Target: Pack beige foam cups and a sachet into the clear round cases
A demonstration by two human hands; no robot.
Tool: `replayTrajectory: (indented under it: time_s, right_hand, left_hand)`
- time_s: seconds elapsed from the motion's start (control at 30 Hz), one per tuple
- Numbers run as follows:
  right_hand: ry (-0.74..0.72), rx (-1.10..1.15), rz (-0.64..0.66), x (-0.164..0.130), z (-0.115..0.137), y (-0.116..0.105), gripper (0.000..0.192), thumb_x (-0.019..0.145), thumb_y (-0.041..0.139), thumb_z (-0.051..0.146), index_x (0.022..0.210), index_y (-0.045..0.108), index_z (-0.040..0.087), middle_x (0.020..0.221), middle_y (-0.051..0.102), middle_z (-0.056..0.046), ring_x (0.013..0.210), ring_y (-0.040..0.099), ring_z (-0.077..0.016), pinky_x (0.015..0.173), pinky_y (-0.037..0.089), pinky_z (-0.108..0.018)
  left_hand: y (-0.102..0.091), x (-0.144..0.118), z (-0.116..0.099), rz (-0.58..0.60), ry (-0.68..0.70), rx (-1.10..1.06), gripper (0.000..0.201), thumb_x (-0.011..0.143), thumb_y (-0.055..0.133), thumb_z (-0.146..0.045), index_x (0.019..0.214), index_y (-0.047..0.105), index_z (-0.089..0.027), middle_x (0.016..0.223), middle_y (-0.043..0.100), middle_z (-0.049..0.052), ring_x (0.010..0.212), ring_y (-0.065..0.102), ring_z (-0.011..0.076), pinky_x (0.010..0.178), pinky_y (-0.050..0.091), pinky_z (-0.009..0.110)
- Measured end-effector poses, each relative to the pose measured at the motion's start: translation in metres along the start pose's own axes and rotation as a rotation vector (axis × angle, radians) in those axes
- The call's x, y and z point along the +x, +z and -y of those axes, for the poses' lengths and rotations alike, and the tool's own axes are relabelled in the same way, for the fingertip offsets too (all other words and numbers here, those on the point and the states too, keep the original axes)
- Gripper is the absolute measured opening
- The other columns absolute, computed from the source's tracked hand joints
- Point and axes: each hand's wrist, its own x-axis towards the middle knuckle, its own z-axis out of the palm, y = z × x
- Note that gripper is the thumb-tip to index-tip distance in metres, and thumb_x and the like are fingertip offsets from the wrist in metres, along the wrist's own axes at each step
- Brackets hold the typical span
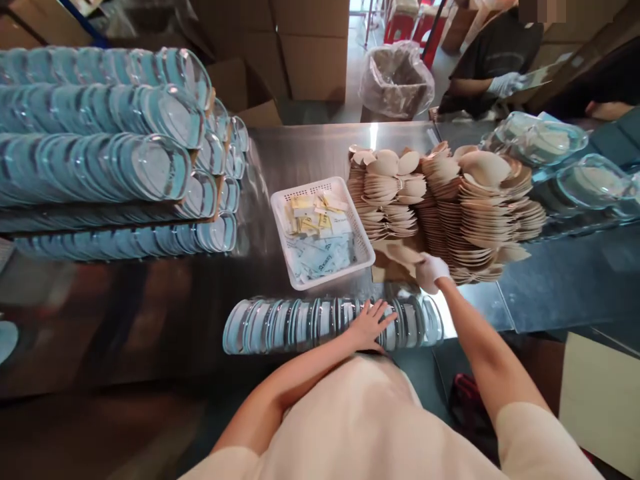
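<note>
Left hand: grip wide open, fingers spread over the row of clear packs on the bench. Right hand, gloved: grip apparently closed on a tan piece, near the white basket.

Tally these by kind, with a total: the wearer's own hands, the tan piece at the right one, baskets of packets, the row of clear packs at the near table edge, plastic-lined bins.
Left hand: 1
Right hand: 1
Tan piece: 1
White basket: 1
Row of clear packs: 1
Plastic-lined bin: 1
Total: 6
</note>
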Motion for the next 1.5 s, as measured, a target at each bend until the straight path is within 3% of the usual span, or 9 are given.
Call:
replayTrajectory:
  time_s: [0.23, 0.4, 0.57, 0.8, 0.9, 1.0, 1.13, 1.33, 1.5]
  right_hand:
    - [-0.189, 0.075, -0.527, 0.016, -0.01, -0.05, 0.043, 0.103, 0.044, 0.032, 0.129, 0.073, 0.015, 0.115, 0.076, -0.018, 0.107, 0.067, -0.0301, 0.092, 0.043, -0.035]
    - [-0.397, -0.053, -0.126, 0.018, 0.025, 0.0, 0.045, 0.096, 0.055, 0.021, 0.14, 0.066, 0.017, 0.144, 0.064, -0.018, 0.128, 0.058, -0.0304, 0.107, 0.04, -0.039]
    - [-0.395, -0.063, 0.159, 0.025, 0.034, 0.036, 0.092, 0.079, 0.08, 0.037, 0.16, 0.042, 0.02, 0.168, 0.038, -0.016, 0.155, 0.032, -0.0361, 0.121, 0.032, -0.047]
    - [-0.412, -0.029, 0.14, 0.021, 0.055, 0.036, 0.067, 0.092, 0.06, 0.03, 0.157, 0.045, 0.018, 0.168, 0.037, -0.02, 0.146, 0.046, -0.0339, 0.115, 0.041, -0.046]
    - [-0.405, -0.096, 0.139, 0.019, 0.071, 0.04, 0.074, 0.088, 0.065, 0.026, 0.158, 0.042, 0.014, 0.169, 0.03, -0.025, 0.151, 0.037, -0.0377, 0.116, 0.037, -0.056]
    - [-0.354, -0.016, 0.076, 0.021, 0.08, 0.036, 0.054, 0.093, 0.058, 0.021, 0.147, 0.057, 0.015, 0.15, 0.056, -0.025, 0.138, 0.053, -0.0342, 0.112, 0.043, -0.051]
    - [-0.17, 0.219, -0.104, 0.013, 0.061, 0.013, 0.041, 0.1, 0.046, 0.028, 0.131, 0.072, 0.018, 0.119, 0.077, -0.016, 0.111, 0.071, -0.0301, 0.097, 0.054, -0.041]
    - [-0.253, 0.927, -0.322, -0.105, 0.007, -0.002, 0.048, 0.09, 0.067, 0.053, 0.124, 0.075, 0.02, 0.117, 0.078, -0.009, 0.108, 0.073, -0.0285, 0.098, 0.058, -0.043]
    - [-0.569, 0.992, -0.09, -0.2, 0.031, 0.032, 0.029, 0.086, 0.074, 0.058, 0.095, 0.081, 0.031, 0.139, 0.07, -0.006, 0.143, 0.053, -0.0327, 0.121, 0.04, -0.058]
  left_hand:
    - [-0.01, -0.009, 0.017, -0.155, -0.064, -0.034, 0.121, 0.074, 0.081, -0.073, 0.167, 0.028, -0.018, 0.172, 0.024, 0.026, 0.161, 0.019, 0.0448, 0.127, 0.015, 0.067]
    - [-0.027, -0.128, 0.066, -0.355, -0.3, -0.011, 0.113, 0.077, 0.069, -0.084, 0.165, 0.035, -0.022, 0.166, 0.04, 0.02, 0.159, 0.024, 0.0438, 0.128, 0.0, 0.07]
    - [-0.004, -0.212, 0.092, -0.234, -0.545, 0.046, 0.116, 0.069, 0.08, -0.078, 0.163, 0.041, -0.022, 0.169, 0.037, 0.019, 0.158, 0.025, 0.0475, 0.127, 0.001, 0.071]
    - [0.022, -0.182, 0.066, -0.249, -0.585, 0.014, 0.113, 0.069, 0.082, -0.074, 0.162, 0.042, -0.023, 0.168, 0.039, 0.019, 0.155, 0.028, 0.0484, 0.125, 0.002, 0.075]
    - [-0.009, -0.159, 0.074, -0.388, -0.589, -0.004, 0.083, 0.09, 0.068, -0.066, 0.157, 0.048, -0.022, 0.163, 0.046, 0.018, 0.153, 0.036, 0.041, 0.128, 0.013, 0.067]
    - [-0.063, -0.113, 0.11, -0.495, -0.709, -0.061, 0.049, 0.107, 0.046, -0.044, 0.148, 0.057, -0.019, 0.15, 0.06, 0.016, 0.144, 0.05, 0.0299, 0.125, 0.031, 0.048]
    - [-0.116, -0.04, 0.164, -0.204, -1.0, -0.145, 0.055, 0.099, 0.062, -0.038, 0.146, 0.055, -0.01, 0.146, 0.06, 0.025, 0.136, 0.056, 0.0349, 0.111, 0.046, 0.046]
    - [-0.121, -0.032, 0.176, -0.051, -1.007, -0.16, 0.034, 0.099, 0.06, -0.029, 0.124, 0.069, -0.008, 0.122, 0.071, 0.027, 0.116, 0.07, 0.0346, 0.096, 0.052, 0.041]
    - [-0.113, -0.048, 0.13, -0.468, -0.883, -0.534, 0.042, 0.106, 0.046, -0.045, 0.113, 0.073, -0.013, 0.105, 0.074, 0.013, 0.102, 0.07, 0.0272, 0.089, 0.052, 0.034]
